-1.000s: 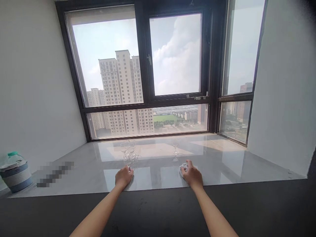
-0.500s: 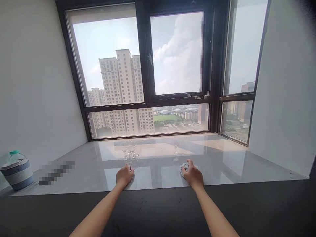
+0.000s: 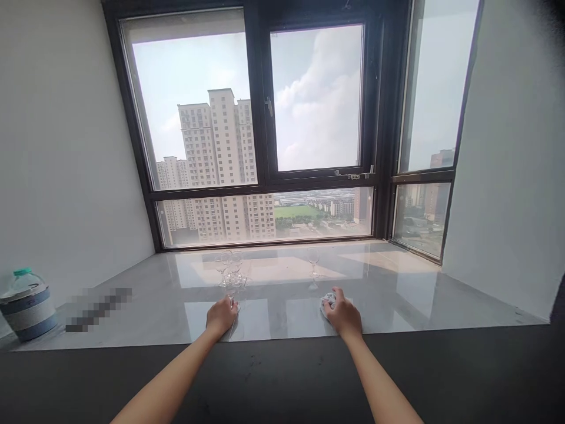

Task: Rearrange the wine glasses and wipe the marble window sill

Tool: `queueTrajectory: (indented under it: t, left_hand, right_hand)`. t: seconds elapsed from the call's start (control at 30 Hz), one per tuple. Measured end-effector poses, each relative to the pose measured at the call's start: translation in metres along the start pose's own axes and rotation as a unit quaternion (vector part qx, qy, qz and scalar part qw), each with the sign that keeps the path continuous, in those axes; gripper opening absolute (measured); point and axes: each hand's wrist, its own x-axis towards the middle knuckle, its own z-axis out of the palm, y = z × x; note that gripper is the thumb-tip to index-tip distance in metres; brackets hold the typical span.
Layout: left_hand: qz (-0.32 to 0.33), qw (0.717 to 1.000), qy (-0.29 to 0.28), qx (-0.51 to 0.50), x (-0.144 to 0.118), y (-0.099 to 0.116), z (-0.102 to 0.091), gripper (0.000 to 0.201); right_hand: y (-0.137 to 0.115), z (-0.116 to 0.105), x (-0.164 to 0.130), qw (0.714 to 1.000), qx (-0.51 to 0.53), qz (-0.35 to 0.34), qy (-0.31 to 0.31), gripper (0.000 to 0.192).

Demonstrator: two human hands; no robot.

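Left hand point(image 3: 222, 315): fingers curled inward, back of the hand uppermost, close above the front edge of a glossy grey windowsill point(image 3: 282, 321). A small bright glint shows at the thumb side; whether the curled fingers are clenched on a glass stem or on nothing cannot be told. Right hand point(image 3: 346, 313): partly closed, grasping a crumpled white cloth point(image 3: 327, 304), which is bunched between thumb and fingers on the side facing the other hand; the index finger extends forward over it. The cloth lies low, at or just above the sill, and contact with the surface cannot be made out. The two hands are well apart.

Beyond the left hand, a cluster of clear stemmed glasses point(image 3: 229, 268) stands upright on the sill, close together; their number is hard to tell. A single stemmed glass point(image 3: 313, 260) stands upright apart from them, beyond the cloth and slightly to its left. At far left, a basket point(image 3: 29, 315) with blue and white bands holds a clear container with a green cap point(image 3: 22, 272). Behind the sill rises a dark-framed window point(image 3: 260, 141).
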Motion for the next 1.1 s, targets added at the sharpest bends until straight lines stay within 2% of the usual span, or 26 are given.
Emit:
queueTrajectory:
  t: [0.1, 0.23, 0.37, 0.47, 0.6, 0.67, 0.73, 0.87, 0.97, 1.03, 1.1]
  left_hand:
    - [0.019, 0.999, -0.026, -0.004, -0.003, 0.013, -0.002, 0.032]
    - [0.087, 0.995, -0.047, -0.025, -0.025, 0.056, 0.005, 0.031]
    - [0.119, 0.992, -0.043, -0.028, -0.050, 0.095, 0.015, 0.034]
    - [0.132, 0.990, -0.032, -0.036, -0.058, 0.103, 0.014, 0.035]
    - [0.132, 0.990, -0.031, -0.044, -0.060, 0.102, 0.008, 0.036]
    - [0.128, 0.990, -0.035, -0.044, -0.060, 0.102, 0.007, 0.036]
    - [0.130, 0.990, -0.039, -0.046, -0.061, 0.102, 0.006, 0.036]
    - [0.135, 0.989, -0.036, -0.044, -0.062, 0.102, 0.005, 0.037]
    - [0.137, 0.989, -0.051, -0.022, -0.061, 0.101, 0.005, 0.032]
    - [0.146, 0.987, -0.063, -0.015, -0.059, 0.100, 0.006, 0.030]
    - [0.154, 0.986, -0.068, -0.013, -0.057, 0.099, 0.007, 0.030]
  right_hand:
    - [0.000, 0.001, 0.000, 1.000, -0.001, -0.002, 0.002, 0.043]
    - [-0.001, 0.001, 0.001, 1.000, -0.005, -0.002, 0.008, 0.043]
    - [-0.002, 0.000, 0.000, 1.000, -0.015, 0.000, 0.006, 0.042]
    - [-0.002, -0.003, -0.002, 1.000, -0.018, -0.005, 0.002, 0.042]
    - [-0.013, -0.009, -0.005, 1.000, 0.007, -0.018, 0.001, 0.041]
    - [-0.034, -0.012, -0.005, 0.998, 0.056, -0.009, 0.026, 0.044]
    - [-0.066, -0.016, -0.005, 0.991, 0.122, -0.022, 0.055, 0.047]
    - [-0.150, -0.023, -0.010, 0.966, 0.193, -0.159, 0.073, 0.049]
    - [-0.198, -0.026, -0.020, 0.958, 0.140, -0.250, 0.011, 0.046]
    - [-0.214, -0.027, -0.025, 0.955, 0.089, -0.280, -0.024, 0.045]
    - [-0.219, -0.029, -0.028, 0.959, 0.050, -0.277, -0.040, 0.050]
